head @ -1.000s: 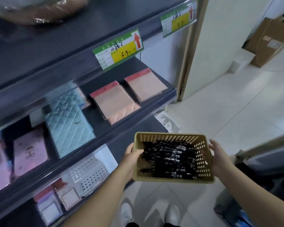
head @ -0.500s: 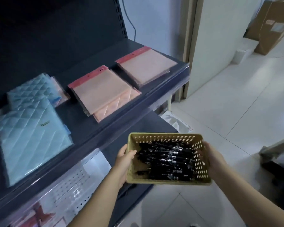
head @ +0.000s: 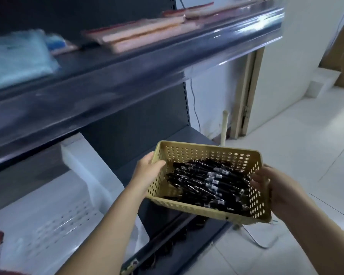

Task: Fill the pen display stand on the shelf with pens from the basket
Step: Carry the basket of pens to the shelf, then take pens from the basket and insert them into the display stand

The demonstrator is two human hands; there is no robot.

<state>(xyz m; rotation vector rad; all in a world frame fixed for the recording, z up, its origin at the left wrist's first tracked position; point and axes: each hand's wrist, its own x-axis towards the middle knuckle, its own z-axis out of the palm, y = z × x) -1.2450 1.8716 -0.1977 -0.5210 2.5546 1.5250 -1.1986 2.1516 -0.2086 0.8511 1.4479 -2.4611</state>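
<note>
Pens (head: 207, 183) loose in the perforated basket (head: 189, 207)
Left hand (head: 147, 171) and right hand (head: 272, 187) grip its end walls; pens between the fingers look light, slick, so pinch mid-barrel.

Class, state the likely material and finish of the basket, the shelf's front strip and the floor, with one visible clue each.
Basket: likely moulded plastic, matte tan; regular round holes.
Front strip: seemingly clear glossy plastic; bright reflections.
Floor: probably glazed white tile; sheen, thin joint lines.
</note>
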